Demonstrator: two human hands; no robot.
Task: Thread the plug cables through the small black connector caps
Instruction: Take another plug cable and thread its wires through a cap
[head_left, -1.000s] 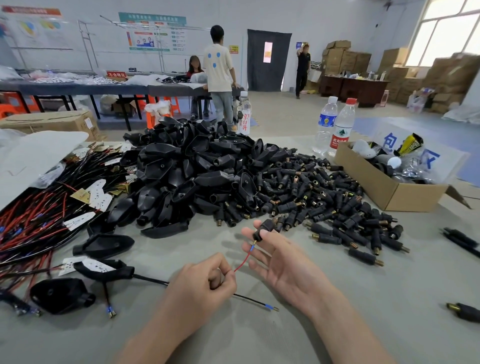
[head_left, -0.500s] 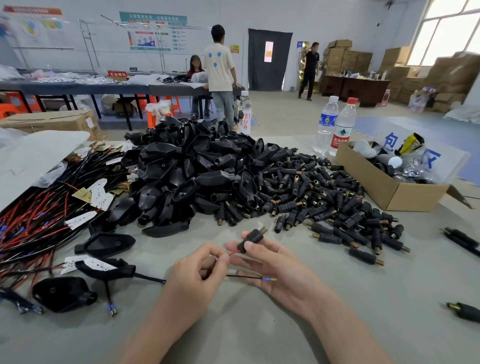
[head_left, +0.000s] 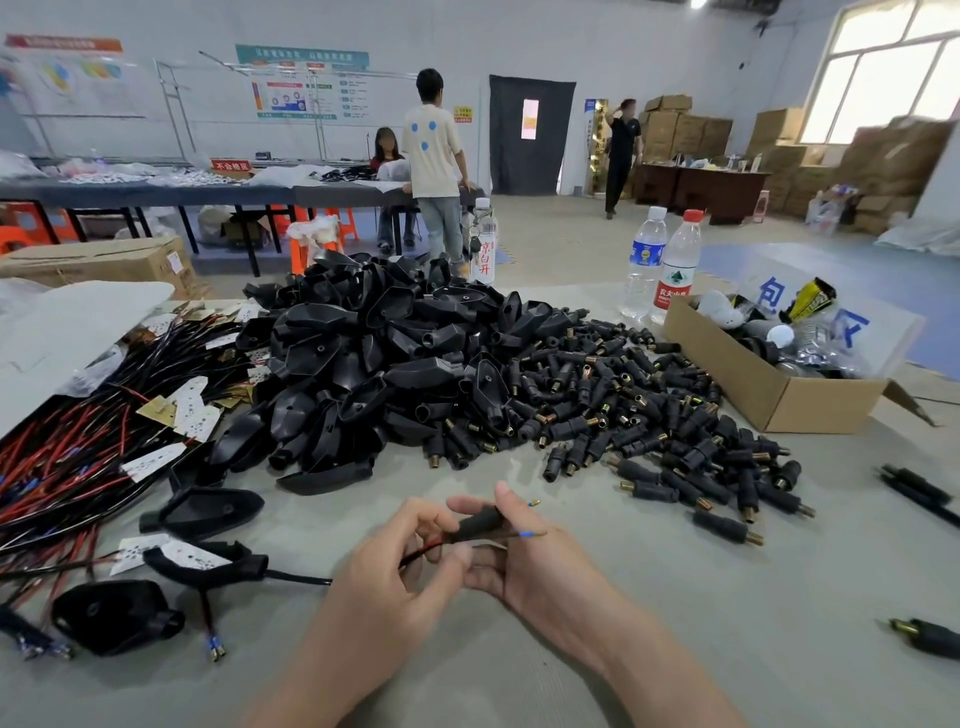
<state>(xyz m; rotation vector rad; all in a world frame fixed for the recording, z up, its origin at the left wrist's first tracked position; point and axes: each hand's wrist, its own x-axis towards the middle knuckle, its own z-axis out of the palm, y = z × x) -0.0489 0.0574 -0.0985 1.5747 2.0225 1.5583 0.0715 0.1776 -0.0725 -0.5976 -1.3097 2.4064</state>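
— What are the fingers doing?

— The right hand (head_left: 535, 566) grips a small black connector cap (head_left: 478, 522) between thumb and curled fingers, at lower centre of the frame. The left hand (head_left: 395, 592) pinches the red and black cable (head_left: 423, 552) just where it enters the cap's left end.

— And the other end?

— Two blue-sleeved wire tips (head_left: 525, 533) poke out to the right. The right thumb covers that end of the cap, so I cannot tell how far the cable is through.

— What lies around them?

— A grey, cloth-like table (head_left: 727, 649). Above the hands is a heap of matte black caps (head_left: 649, 415) with brass ends. Left of it is a taller mound of smooth, teardrop-shaped black housings (head_left: 374, 353). At the left edge is a tangle of red and black wires (head_left: 62, 457).

— Any writing?

— A plastic bottle (head_left: 678, 270) at upper right has a red label reading 农夫山泉. The cardboard box (head_left: 769, 384) beside it shows a blue 包 on its flap. A red sign (head_left: 232, 166) at upper left reads 不合格区.
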